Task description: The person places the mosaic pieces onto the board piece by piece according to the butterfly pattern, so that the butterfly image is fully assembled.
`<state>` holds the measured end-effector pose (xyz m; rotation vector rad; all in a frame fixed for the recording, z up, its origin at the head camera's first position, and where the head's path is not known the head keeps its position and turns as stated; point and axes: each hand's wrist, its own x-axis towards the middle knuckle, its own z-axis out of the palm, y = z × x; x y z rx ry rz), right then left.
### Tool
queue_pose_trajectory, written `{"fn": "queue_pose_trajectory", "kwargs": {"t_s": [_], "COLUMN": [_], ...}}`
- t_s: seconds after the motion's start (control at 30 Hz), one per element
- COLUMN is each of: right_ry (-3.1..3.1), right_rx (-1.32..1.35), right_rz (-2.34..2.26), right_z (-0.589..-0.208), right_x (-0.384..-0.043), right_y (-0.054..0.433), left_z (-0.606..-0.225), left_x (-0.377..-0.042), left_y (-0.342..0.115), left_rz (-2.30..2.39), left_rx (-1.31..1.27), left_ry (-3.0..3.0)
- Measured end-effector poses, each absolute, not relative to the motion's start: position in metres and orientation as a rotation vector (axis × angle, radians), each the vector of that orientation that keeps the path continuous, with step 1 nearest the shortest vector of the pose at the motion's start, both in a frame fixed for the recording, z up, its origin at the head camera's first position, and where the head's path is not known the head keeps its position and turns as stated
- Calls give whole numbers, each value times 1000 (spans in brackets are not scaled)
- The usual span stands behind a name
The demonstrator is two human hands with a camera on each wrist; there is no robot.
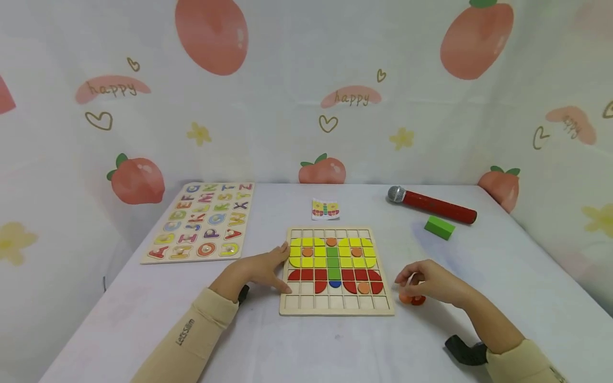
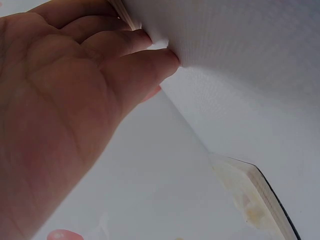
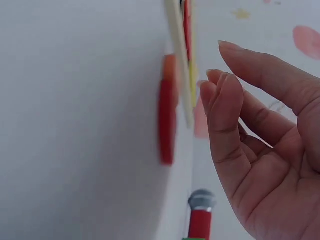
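A wooden grid board [image 1: 336, 302] lies in the middle of the table, holding yellow, red, green, blue and orange flat pieces that form a butterfly pattern. My left hand [image 1: 263, 268] rests along its left side, thumb and fingers spread at the edge. In the left wrist view the fingertips [image 2: 167, 60] reach down to the white tabletop. Right of the board, my right hand [image 1: 431, 281] hovers over a loose orange disc [image 1: 405, 299] and a red piece [image 1: 418, 300]. Its thumb and fingers [image 3: 225, 107] are bent with a gap between them, holding nothing in the right wrist view.
An alphabet puzzle board [image 1: 189, 259] lies at the left. Behind the grid board is a small card with a butterfly picture [image 1: 325, 209]. A red microphone [image 1: 438, 206] and a green block [image 1: 439, 227] lie at the back right. A patterned curtain [image 1: 278, 127] hangs behind the table.
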<state>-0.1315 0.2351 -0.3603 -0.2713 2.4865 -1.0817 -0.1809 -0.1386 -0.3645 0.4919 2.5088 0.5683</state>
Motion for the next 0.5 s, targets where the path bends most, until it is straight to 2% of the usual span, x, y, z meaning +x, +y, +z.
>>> {"fn": "queue_pose_trajectory", "kwargs": {"t_s": [0.5], "right_ry": [2498], "right_rx": [-299], "right_rz": [-1124], "right_z": [-374], "right_x": [-121], "right_y": [257], "left_z": [-366], "left_x": [-182], "left_y": [-139], "left_rz": [577], "left_rx": [491], "left_ry": [2510]}}
